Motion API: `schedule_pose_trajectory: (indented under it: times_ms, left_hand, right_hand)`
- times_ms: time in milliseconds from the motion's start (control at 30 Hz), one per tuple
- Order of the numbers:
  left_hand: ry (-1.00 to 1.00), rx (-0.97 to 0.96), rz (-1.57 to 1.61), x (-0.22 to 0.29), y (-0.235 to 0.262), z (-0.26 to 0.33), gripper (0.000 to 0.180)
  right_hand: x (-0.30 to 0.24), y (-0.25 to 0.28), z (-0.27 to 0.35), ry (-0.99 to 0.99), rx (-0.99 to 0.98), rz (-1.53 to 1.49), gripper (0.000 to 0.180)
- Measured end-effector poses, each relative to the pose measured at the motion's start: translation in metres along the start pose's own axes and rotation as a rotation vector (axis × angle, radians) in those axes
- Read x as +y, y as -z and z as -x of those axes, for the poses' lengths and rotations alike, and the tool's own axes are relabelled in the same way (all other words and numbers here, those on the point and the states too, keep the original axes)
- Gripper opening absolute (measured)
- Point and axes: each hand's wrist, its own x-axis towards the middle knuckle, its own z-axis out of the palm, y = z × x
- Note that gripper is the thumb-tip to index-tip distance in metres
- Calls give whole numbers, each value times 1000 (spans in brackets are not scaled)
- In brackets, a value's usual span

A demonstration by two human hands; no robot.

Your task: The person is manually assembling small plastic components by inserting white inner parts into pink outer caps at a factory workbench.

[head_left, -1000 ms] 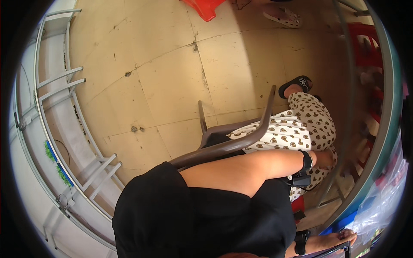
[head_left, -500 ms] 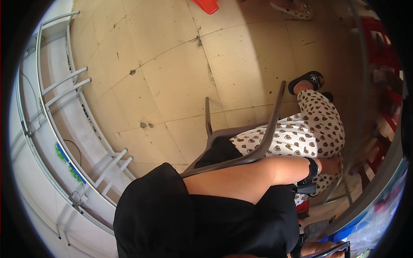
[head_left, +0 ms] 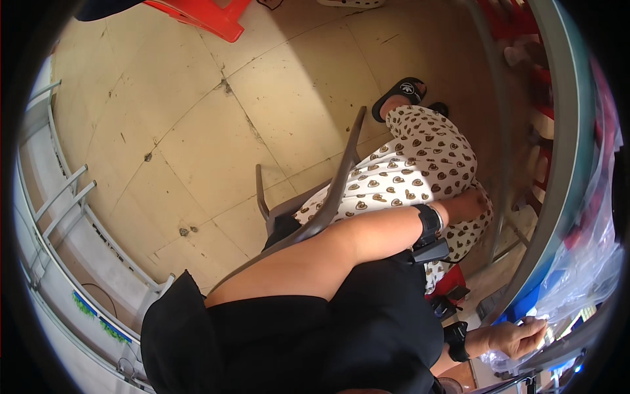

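Observation:
My right hand (head_left: 518, 337) is at the table's edge on the lower right, its fingers pinched on the rim of a crumpled clear plastic bag (head_left: 581, 285). A black strap circles that wrist. My left hand (head_left: 468, 205) lies in shade on the knee of my white trousers (head_left: 420, 161), which have a brown heart pattern. It holds nothing that I can see, and its fingertips are hard to make out. A black band with a small box (head_left: 430, 251) is strapped around the left wrist.
I sit on a brown chair (head_left: 341, 164) with its armrest beside my left arm. The table edge (head_left: 558, 190) curves along the right, with a blue item (head_left: 525, 303) by the bag. Red stools (head_left: 203, 16) stand around. Metal frames (head_left: 65, 197) line the left wall.
My view has swung, so chair, legs and floor sit further left. My right hand, mostly cut off before, now shows at the plastic bag. My left hand stays on my knee.

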Motion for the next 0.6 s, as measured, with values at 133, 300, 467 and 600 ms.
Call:
schedule_pose_trajectory:
  times_ms: [133,300,467,600]
  left_hand:
    - [-109,-23,-21,-8,1,-6,25]
    - [-200,-83,-106,-14,6,-14,30]
    - [-336,56,-291,-25,2,-29,22]
    - [-406,165,-459,-45,17,-55,20]
  right_hand:
    - [6,4,-1,0,-9,-104,18]
    - [2,0,-2,22,-19,-156,16]
    - [12,-3,-2,57,-17,-181,16]
    - [46,12,-7,38,-59,-310,18]
